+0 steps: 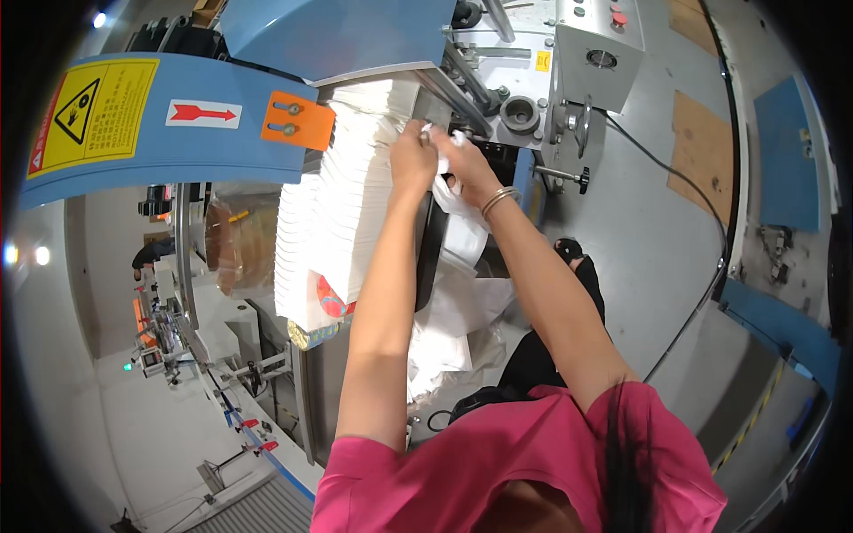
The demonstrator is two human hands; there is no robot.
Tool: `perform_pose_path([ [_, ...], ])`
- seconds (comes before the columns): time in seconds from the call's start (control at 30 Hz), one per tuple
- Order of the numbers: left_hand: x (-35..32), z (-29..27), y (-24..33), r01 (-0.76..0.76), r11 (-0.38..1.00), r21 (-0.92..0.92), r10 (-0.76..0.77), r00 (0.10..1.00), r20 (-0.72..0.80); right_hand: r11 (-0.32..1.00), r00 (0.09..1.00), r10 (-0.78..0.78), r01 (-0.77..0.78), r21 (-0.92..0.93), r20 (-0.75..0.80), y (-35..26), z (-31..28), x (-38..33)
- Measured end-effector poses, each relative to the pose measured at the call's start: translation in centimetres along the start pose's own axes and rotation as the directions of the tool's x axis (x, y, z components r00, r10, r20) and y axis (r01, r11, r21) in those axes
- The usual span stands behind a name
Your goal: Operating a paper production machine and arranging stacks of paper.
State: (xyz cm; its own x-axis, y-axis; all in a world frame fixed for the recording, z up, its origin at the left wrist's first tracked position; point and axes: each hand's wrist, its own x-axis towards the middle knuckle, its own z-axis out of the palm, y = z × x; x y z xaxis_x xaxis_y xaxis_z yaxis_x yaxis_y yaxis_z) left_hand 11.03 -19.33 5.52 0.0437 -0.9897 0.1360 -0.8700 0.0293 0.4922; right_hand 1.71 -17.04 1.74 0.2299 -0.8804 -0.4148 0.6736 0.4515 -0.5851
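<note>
Both of my hands are together at the right edge of a long row of white folded paper tissues (pixel 342 204). My left hand (pixel 413 162) is closed with its fingertips on a crumpled white tissue sheet (pixel 442 163). Just to its right, my right hand (pixel 471 169), with bangles at the wrist, grips the same sheet, part of which hangs below it. At the near end of the row are a red printed piece (pixel 330 298) and a yellow-and-blue patterned block (pixel 311 335). My fingers partly hide the sheet.
A blue machine arm (pixel 213 107) with an orange bracket (pixel 298 121) reaches in from the left. A blue cover (pixel 333 35) stands beyond the tissues. Loose white paper (pixel 449 329) lies below my right forearm. A handwheel (pixel 582 124) and control box (pixel 600 53) are at right.
</note>
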Motion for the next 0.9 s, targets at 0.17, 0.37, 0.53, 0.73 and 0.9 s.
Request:
perform_pose_path([
  [0.17,0.1,-0.3,0.0,-0.097,0.995,-0.013,0.098,0.989,0.115,0.943,0.988,0.074,-0.025,-0.333,0.134,-0.7,-1.8,2.8],
  [0.37,0.1,0.4,0.9,-0.081,0.979,0.187,0.082,0.997,0.003,0.662,0.968,-0.237,0.225,-0.715,0.086,-1.9,-1.6,2.5],
  [0.53,0.6,0.2,0.6,-0.044,0.984,0.171,0.054,0.997,-0.056,0.864,0.968,-0.132,0.218,0.453,-0.215,-0.4,-2.0,0.0],
  [0.73,-1.8,-2.8,9.0,-0.016,0.964,0.264,0.057,0.987,-0.149,0.988,0.981,-0.002,0.033,0.153,-0.195,-1.8,-4.9,-3.1],
  [0.9,0.7,-4.3,2.0,-0.005,0.912,0.410,0.132,0.950,-0.284,0.994,0.987,-0.024,0.041,0.106,-0.156,-2.1,-4.5,-4.2],
])
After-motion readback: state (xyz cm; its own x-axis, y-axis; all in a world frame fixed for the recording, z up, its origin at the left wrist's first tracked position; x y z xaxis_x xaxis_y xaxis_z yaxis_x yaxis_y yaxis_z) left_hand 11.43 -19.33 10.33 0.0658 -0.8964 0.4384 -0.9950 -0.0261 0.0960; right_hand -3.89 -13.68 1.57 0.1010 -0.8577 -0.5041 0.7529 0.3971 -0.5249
